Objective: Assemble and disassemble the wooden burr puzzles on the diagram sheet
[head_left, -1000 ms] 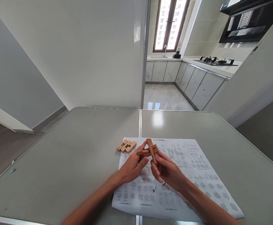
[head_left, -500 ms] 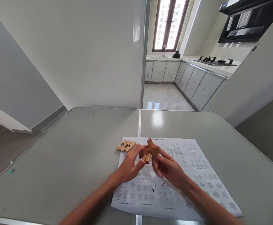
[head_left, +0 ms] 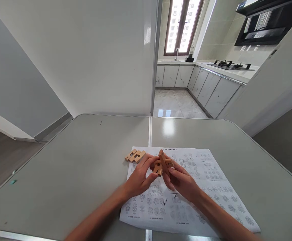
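A grey table [head_left: 85, 187] is supporting a printed sheet [head_left: 198, 201]. Above the sheet, the left hand [head_left: 138, 177] and right hand [head_left: 182, 181] are keeping fingers clamped on crossed wooden pieces [head_left: 163, 160]. Other blocks [head_left: 135, 156] are lying across the sheet's far left corner.

Above the printed sheet [head_left: 203, 177], your left hand [head_left: 138, 178] and right hand [head_left: 181, 182] are bare, with slender fingers; your left forearm [head_left: 101, 216] and right forearm [head_left: 221, 216] are bare too, slim, narrowing toward the wrists.
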